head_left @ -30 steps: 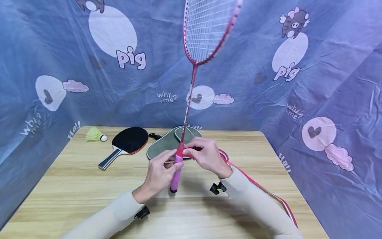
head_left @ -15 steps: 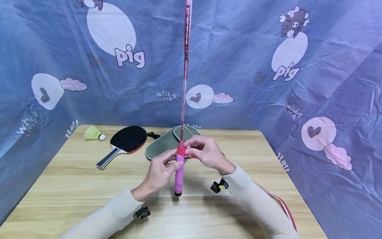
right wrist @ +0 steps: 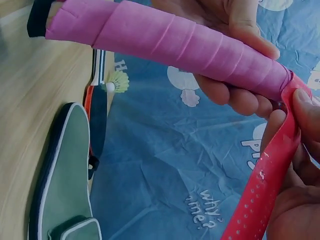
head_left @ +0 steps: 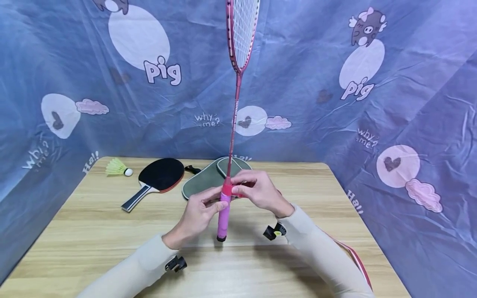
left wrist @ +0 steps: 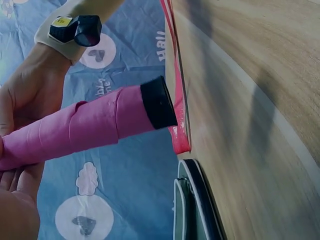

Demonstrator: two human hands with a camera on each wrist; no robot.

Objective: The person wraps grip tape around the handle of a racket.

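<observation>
A red badminton racket [head_left: 233, 126] stands nearly upright over the table, its head partly cut off by the top of the head view. My left hand [head_left: 197, 211] holds the purple-wrapped handle [head_left: 223, 219] near its upper end, thumb in front and fingers behind. My right hand [head_left: 261, 192] pinches a red perforated grip tape [right wrist: 262, 175] between thumb and fingers where it meets the handle's top. Red tape circles the cone above the purple wrap. The black butt cap [left wrist: 158, 102] points down, off the table. In the right wrist view, the loose tape runs down from the pinch.
On the wooden table [head_left: 93, 240], a yellow shuttlecock [head_left: 117, 167] lies at back left beside a black table tennis bat [head_left: 161, 176]. A green racket case [head_left: 201, 182] lies behind the hands. The tape's far part [head_left: 355, 258] trails past the right forearm. Printed blue cloth surrounds the table.
The racket has turned about its long axis: its face went from broadly visible to edge-on, then to a narrow angled view. Both hands stay at the handle's top with little movement.
</observation>
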